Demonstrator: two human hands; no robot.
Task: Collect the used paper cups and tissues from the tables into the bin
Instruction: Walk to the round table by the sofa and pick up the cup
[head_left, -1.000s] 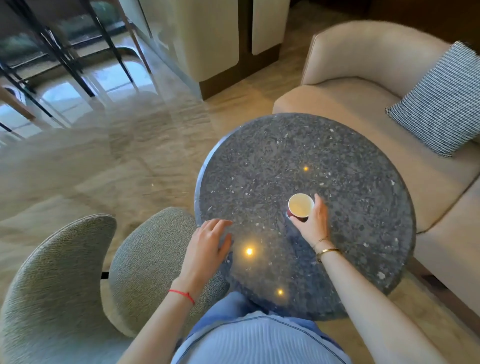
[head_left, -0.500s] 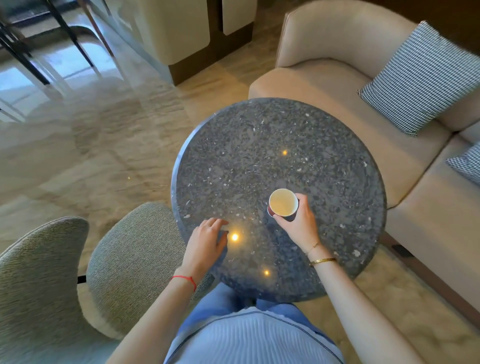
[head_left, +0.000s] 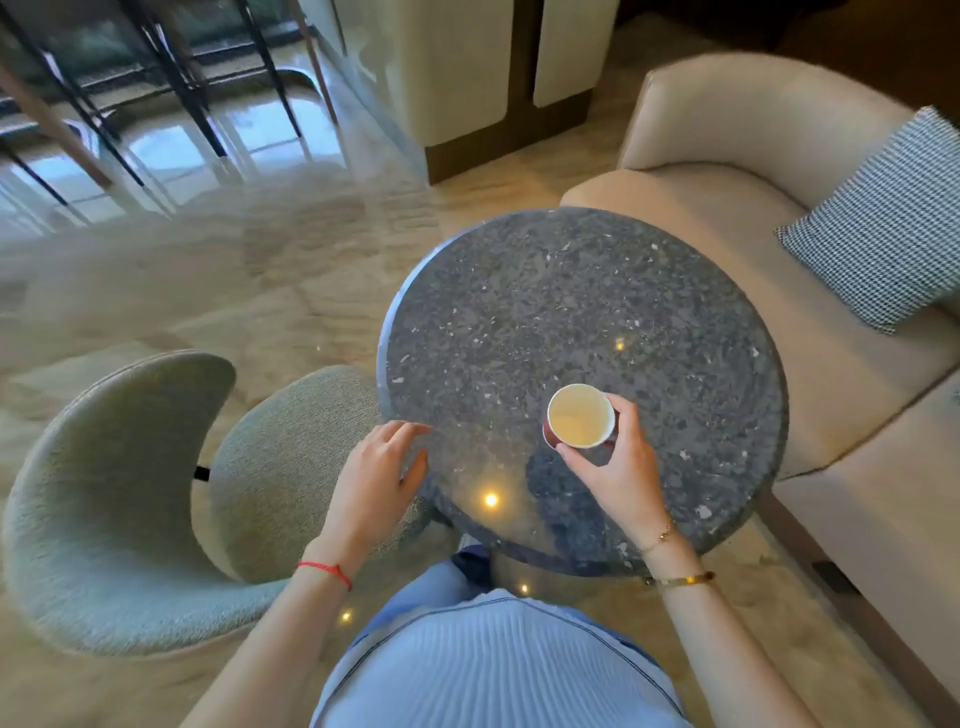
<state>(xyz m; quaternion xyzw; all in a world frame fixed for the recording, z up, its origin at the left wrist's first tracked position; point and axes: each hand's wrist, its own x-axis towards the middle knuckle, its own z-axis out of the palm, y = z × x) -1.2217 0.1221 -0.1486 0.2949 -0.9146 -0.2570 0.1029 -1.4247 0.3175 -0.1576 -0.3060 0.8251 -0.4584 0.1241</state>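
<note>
Gripping the round paper cup (head_left: 580, 416) over the speckled stone table (head_left: 571, 291), right hand (head_left: 615, 470) curls; left hand (head_left: 376, 480) relaxed.

You get bright, warm light; daylight glare washes the glossy floor (head_left: 171, 156) top left. Small ceiling-light spots reflect on the round table (head_left: 571, 312). Soft shadow under the paper cup (head_left: 580, 415). Wide-angle bending at edges, corners slightly blurred.

I stand at a round dark stone table (head_left: 571, 291), centre frame. Beige sofa (head_left: 737, 156) with checked cushion (head_left: 883, 228) upper right; grey-green chair (head_left: 119, 499) lower left; glossy marble floor (head_left: 208, 291).
</note>
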